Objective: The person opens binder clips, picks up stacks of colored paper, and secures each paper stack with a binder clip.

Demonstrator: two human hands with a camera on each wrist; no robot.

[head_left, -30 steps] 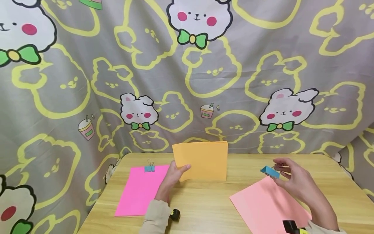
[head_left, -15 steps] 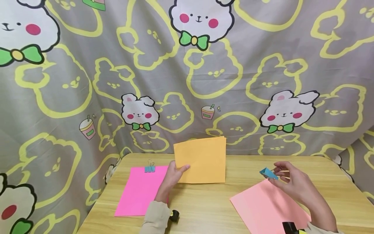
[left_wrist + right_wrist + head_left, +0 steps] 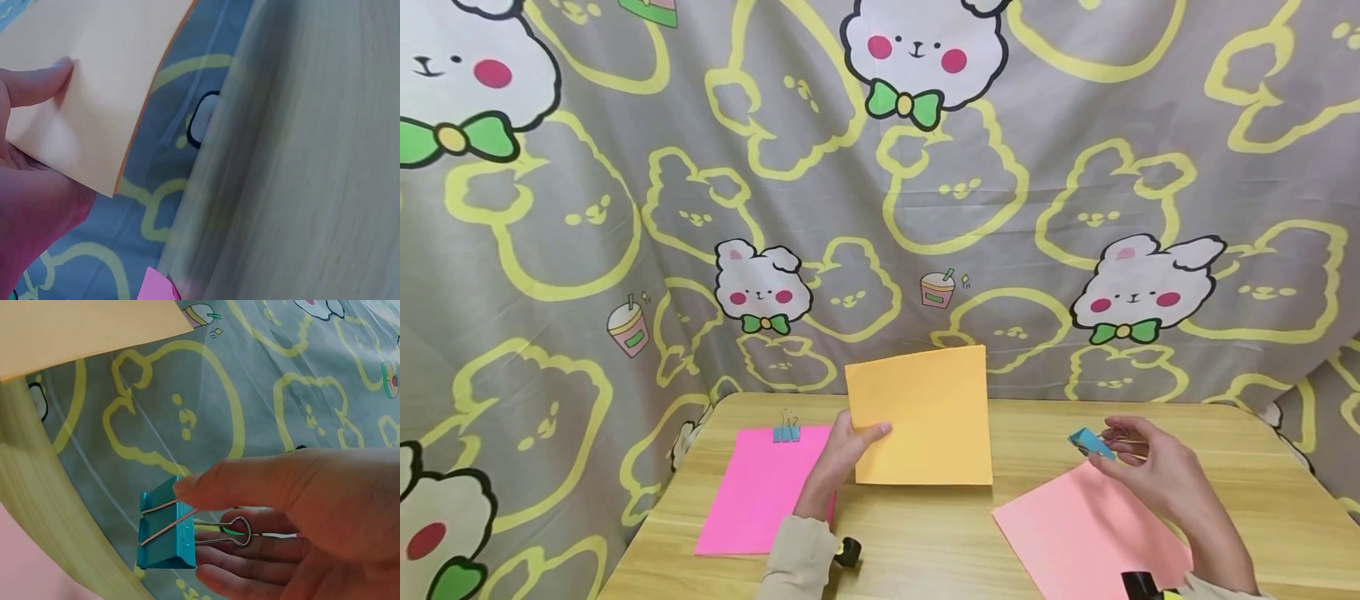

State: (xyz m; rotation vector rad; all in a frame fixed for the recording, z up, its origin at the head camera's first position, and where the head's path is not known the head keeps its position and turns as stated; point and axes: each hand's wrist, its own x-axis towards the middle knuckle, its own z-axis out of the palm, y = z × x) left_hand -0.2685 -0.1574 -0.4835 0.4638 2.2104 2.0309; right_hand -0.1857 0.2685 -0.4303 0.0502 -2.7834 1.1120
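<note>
Matt orange paper (image 3: 925, 408), glossy teal metal clip (image 3: 167, 528), smooth wood-grain table (image 3: 917, 533), creased cloth curtain (image 3: 820, 208)

Your bare left hand (image 3: 844, 450) grips, thumb pointing right | your bare right hand (image 3: 1153, 468) pinches | your beige-sleeved left forearm (image 3: 797, 557) and right forearm (image 3: 1222, 546) reach forward, well apart

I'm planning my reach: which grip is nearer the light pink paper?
Right. The right grip, holding a blue clip, appears over the far edge of the light pink paper; the left grip, holding orange paper, is off to the left.
</note>
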